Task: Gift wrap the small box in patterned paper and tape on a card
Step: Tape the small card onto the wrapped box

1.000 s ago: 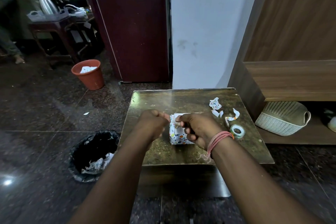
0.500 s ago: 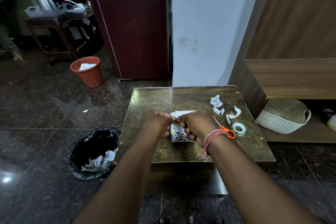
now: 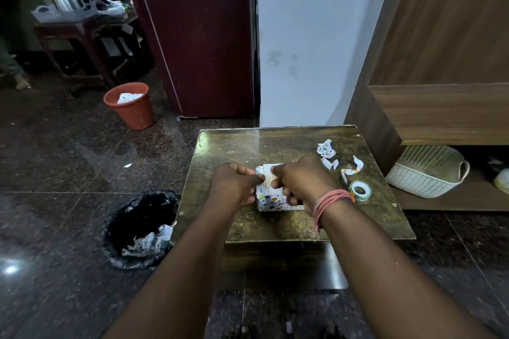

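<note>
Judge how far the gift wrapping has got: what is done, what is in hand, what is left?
Done: the box already wears patterned paper, and offcuts lie on the table. In hand: the left hand and right hand work at a white card on top. Left: whether tape holds the card cannot be seen; the tape roll lies beside the right wrist.

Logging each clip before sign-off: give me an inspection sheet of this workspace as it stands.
Surface: small brown table, worn top.
Job's things: wrapped box in patterned paper, white card on top; tape roll to its right.
Clutter: paper scraps at the far right of the table.
Hands: left hand and right hand both pinch at the card.
Cables: nothing seen.
Surroundings: black-lined bin, orange bin, white basket on a low shelf.
</note>
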